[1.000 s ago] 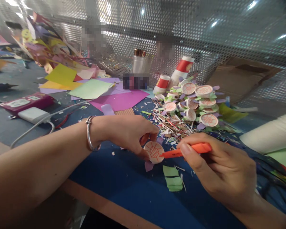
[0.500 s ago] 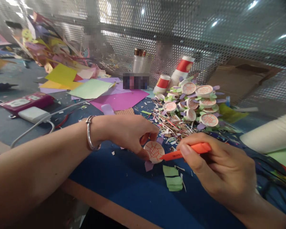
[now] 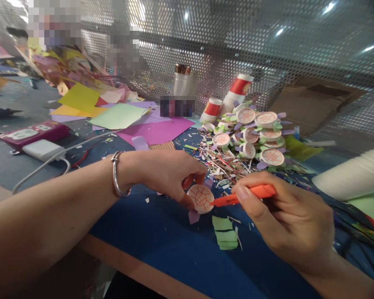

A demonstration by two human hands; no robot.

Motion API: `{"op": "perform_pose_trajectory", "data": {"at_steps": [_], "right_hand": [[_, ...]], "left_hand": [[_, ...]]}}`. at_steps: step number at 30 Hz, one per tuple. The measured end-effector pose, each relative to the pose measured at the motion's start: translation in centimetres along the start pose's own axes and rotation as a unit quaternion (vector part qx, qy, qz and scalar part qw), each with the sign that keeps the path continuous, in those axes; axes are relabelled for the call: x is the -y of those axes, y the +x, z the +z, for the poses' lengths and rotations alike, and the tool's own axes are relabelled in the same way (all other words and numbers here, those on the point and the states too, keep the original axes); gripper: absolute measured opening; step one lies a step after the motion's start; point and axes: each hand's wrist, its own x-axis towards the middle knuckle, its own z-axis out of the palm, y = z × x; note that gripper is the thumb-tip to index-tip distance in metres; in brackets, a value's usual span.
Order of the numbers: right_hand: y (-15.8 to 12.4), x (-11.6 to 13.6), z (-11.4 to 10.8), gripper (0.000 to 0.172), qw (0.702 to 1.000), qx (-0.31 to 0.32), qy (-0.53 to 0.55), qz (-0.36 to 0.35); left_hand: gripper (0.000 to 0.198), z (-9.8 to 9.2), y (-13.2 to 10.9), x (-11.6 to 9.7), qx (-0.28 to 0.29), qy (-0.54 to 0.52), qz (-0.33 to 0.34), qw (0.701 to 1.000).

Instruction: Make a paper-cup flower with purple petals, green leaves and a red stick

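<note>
Between the thumb and fingers of my left hand (image 3: 171, 176) is a small paper-cup turtle (image 3: 200, 199). Its round white top carries an orange shell pattern, and purple paper pieces stick out at two sides. My right hand (image 3: 286, 220) grips an orange marker (image 3: 243, 195), whose tip meets the right edge of the round top or hovers right beside it. Just below lie light green paper scraps (image 3: 225, 234) on the blue table. Behind both hands, several similar cup turtles (image 3: 266, 118) with orange patterns are piled up.
Paper shreds (image 3: 226, 164) spread in front of the pile. Stacked paper cups (image 3: 239, 89) lean behind it. Coloured sheets (image 3: 162, 131) cover the back left, near a purple power strip (image 3: 34, 133) with a white adapter and cable. A large white cup stack (image 3: 352, 174) lies at right, beside dark wires.
Almost nothing differs. The marker and my right hand have stayed at the right edge of the turtle's top, and the whole view has shifted very slightly.
</note>
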Motion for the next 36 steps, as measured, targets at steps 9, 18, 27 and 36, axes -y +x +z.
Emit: {"op": "perform_pose_trajectory", "data": {"at_steps": [9,18,27,36], "right_hand": [[-0.08,0.42,0.34,0.010,0.999,0.010,0.047,-0.003],[-0.19,0.42,0.44,0.008,0.997,0.024,0.069,0.009],[-0.02,0.39,0.24,0.009,0.996,0.039,0.075,-0.003],[-0.12,0.30,0.27,0.010,0.998,0.020,0.066,0.014]], "left_hand": [[0.033,0.07,0.10,0.03,-0.007,-0.001,0.006,1.000],[0.033,0.01,0.10,-0.08,0.004,-0.007,-0.001,1.000],[0.033,0.06,0.04,-0.03,0.002,-0.015,-0.003,1.000],[0.034,0.01,-0.06,-0.10,-0.001,0.001,0.003,1.000]]}}
